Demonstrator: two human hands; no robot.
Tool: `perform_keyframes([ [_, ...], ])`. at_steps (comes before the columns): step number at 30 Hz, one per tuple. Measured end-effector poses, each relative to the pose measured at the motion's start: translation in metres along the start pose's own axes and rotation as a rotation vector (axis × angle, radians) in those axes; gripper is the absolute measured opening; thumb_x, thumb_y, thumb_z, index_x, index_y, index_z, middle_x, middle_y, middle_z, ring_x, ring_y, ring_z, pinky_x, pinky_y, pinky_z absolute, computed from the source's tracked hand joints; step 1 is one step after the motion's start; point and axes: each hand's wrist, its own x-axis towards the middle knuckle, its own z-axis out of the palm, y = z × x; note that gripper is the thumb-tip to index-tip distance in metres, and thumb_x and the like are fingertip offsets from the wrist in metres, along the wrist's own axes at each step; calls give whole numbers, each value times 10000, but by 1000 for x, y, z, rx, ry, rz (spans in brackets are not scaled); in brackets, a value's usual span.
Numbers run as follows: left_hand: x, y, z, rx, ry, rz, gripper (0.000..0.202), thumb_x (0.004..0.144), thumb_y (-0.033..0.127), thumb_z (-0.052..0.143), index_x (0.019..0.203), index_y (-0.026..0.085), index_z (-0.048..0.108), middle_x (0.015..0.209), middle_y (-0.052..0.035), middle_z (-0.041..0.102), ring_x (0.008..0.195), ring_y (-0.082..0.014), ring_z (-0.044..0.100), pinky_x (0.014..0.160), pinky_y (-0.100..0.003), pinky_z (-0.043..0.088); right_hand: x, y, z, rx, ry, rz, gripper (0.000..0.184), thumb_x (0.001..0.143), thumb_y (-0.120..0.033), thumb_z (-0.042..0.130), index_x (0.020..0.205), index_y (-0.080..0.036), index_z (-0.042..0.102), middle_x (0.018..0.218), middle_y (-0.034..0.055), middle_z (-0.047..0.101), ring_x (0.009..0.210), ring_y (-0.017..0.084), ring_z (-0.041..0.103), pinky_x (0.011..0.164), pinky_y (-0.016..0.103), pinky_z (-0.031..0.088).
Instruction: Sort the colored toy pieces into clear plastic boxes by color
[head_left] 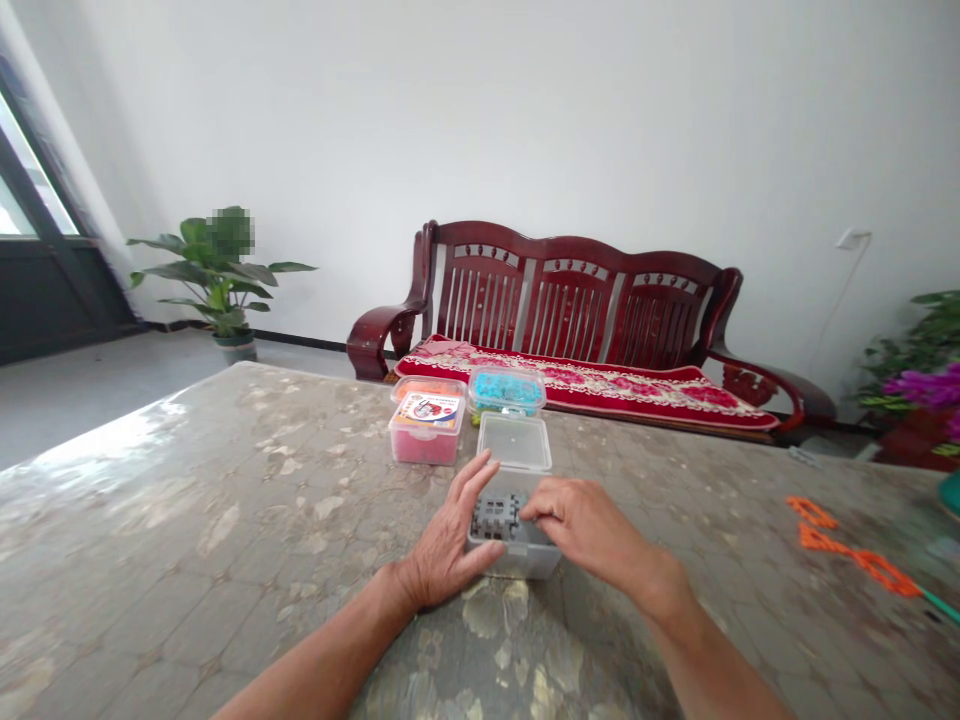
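Observation:
A small clear plastic box (525, 555) stands on the marbled table (225, 500) right in front of me. Grey blocks (495, 517) show inside it. My left hand (450, 540) cups the box's left side, fingers wrapped along it. My right hand (585, 525) rests over the box's right half, fingers curled down onto the grey blocks. Whether those fingers pinch a block is hidden. The box's clear lid (515, 442) lies flat just behind the box.
Behind the lid stand a clear box of pink pieces (426, 428) with a printed label and a box of blue pieces (507, 390). Orange pieces (847, 545) lie at the table's right. A dark red wooden bench (570, 310) and potted plants (217, 275) stand beyond.

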Motion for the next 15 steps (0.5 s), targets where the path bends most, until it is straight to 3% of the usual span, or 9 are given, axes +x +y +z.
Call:
perform_keyframes([
  [6,0,0,0,-5,0,-12,790,927,650,452,1546,236,187,1620,-162,144,1493,-366,181,1201,-560,207,1,10,-9,116,101,7,325,850,-125,504,979,-242,778,1017,30,764,945,178,687,877,281,485],
  [10,0,3,-2,-15,-11,-19,763,926,654,448,1531,237,241,1621,-162,143,1486,-375,199,1195,-560,224,-7,38,-25,26,160,154,311,859,-178,508,1033,-226,762,1076,62,754,992,216,681,913,336,480],
  [15,1,3,-2,-14,-19,-28,745,919,669,447,1510,244,290,1621,-158,146,1486,-382,198,1193,-565,225,-18,75,-21,-121,6,405,504,751,-264,648,1249,-187,659,1248,126,684,1139,293,622,969,389,443],
])
